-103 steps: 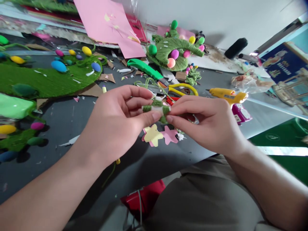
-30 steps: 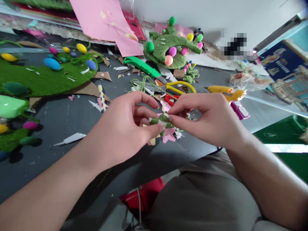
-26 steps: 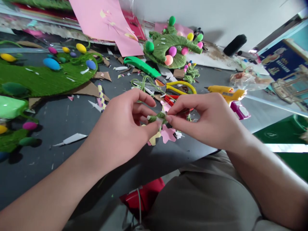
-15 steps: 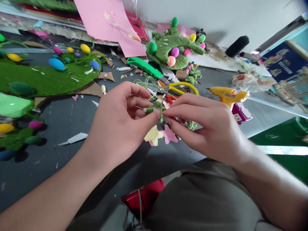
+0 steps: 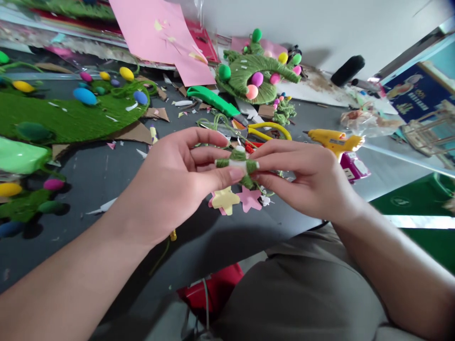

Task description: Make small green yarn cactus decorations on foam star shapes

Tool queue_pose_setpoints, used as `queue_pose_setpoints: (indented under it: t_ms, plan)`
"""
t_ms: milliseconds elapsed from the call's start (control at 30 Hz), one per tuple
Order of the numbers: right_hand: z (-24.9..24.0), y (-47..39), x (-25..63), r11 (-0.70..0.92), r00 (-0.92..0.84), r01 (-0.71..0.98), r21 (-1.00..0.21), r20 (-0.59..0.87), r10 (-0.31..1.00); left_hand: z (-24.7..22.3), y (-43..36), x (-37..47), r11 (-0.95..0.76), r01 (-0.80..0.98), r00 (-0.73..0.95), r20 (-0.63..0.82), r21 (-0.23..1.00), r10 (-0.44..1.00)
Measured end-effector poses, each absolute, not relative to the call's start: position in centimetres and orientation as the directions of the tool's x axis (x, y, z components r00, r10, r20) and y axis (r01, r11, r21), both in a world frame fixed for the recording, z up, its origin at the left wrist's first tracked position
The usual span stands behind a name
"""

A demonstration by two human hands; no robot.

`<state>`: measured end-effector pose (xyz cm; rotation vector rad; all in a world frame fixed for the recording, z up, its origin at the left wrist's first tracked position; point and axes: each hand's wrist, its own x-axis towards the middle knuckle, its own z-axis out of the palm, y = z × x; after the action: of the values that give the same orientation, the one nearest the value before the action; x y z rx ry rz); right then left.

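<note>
A small white star partly wrapped in green yarn [image 5: 239, 154] is held above the table between my two hands. My left hand [image 5: 177, 182] pinches it, the thumb lying across the white middle and the other fingers behind. At the star's right point, my right hand [image 5: 302, 173] has its fingertips closed on it; whether they also pinch a yarn strand, I cannot make out. Below lie a yellow paper star [image 5: 226, 201] and a pink paper star [image 5: 250, 198]. Behind the hands are yellow-handled scissors [image 5: 273, 128], partly hidden.
A green utility knife [image 5: 213, 100] and a yellow glue gun [image 5: 336, 139] lie beyond my hands. Green yarn-wrapped shapes with coloured balls [image 5: 261, 71] stand at the back, and another [image 5: 71, 116] lies left. Pink paper [image 5: 159, 35] leans behind. Paper scraps litter the grey table [image 5: 117, 173].
The yarn-wrapped star has turned and now shows more of its face and points. My right hand has moved slightly right and down; my left thumb lies flatter across the star.
</note>
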<state>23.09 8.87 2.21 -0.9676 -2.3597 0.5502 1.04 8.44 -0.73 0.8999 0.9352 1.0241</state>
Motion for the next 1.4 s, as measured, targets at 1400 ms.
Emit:
queue_pose_setpoints:
  t_ms: [1400]
  plan:
    - [1.2, 12.5, 24.6, 0.574, -0.466, 0.805, -0.151, 0.439, 0.768, -0.3, 8.2, -0.4, -0.123, 0.538, 0.029, 0.128, 0.834, 0.991]
